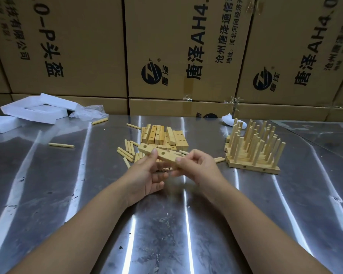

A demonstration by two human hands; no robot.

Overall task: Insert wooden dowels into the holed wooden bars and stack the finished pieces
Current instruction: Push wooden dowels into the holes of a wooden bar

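Nearest, the shiny metal table runs out under both forearms. Above it the left hand and the right hand share one holed bar, which is lifted off the surface. Each thumb presses on top with fingers curled beneath, and two holes face up. The bar looks light, rigid and dry, so it should not slip. I judge it best held by its ends and edges, which leaves the holes free for pegs. Just beyond lie the loose dowels, slim and likely to roll, then the pile of unfilled bars. To the right stands the finished stack, its pegs upright. White foam and printed cartons lie farthest.
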